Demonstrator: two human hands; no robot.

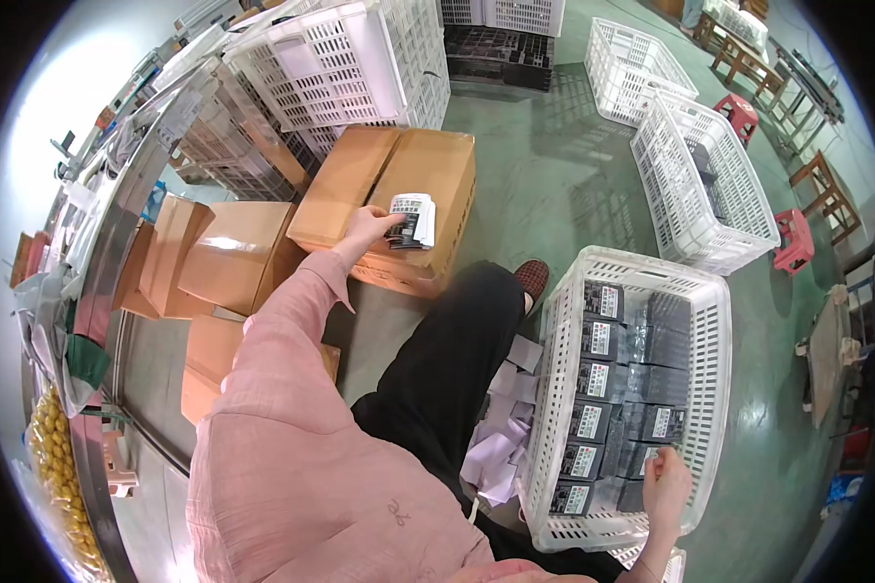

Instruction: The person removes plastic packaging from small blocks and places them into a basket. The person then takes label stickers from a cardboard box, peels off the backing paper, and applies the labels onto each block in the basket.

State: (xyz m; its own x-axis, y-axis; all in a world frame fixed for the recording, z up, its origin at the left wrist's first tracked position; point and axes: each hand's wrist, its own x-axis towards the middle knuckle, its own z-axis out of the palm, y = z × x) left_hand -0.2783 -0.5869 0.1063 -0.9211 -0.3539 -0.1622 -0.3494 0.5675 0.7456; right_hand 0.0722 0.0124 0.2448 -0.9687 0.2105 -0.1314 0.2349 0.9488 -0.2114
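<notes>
Two bare hands, pretty far apart. The left hand (367, 227) is stretched out with its fingertips on the edge of a stack of black-and-white labels (415, 216); can't tell if it's actually pinching one. That stack sits on top of a taped brown carton (360, 160). The right hand (667, 481) is down over the open white crate (717, 340), fingers curled in right by one of the black packs (587, 422); honestly can't tell if it's gripping anything. The packs stand in columns inside the crate, and the column nearer the leg shows a white label on each one. Loose pale paper scraps (496, 428) are piled on the floor just beside the crate. Further out, more brown cartons (238, 253) off to the left, and two white crates (700, 185) near some red stools (794, 243).
</notes>
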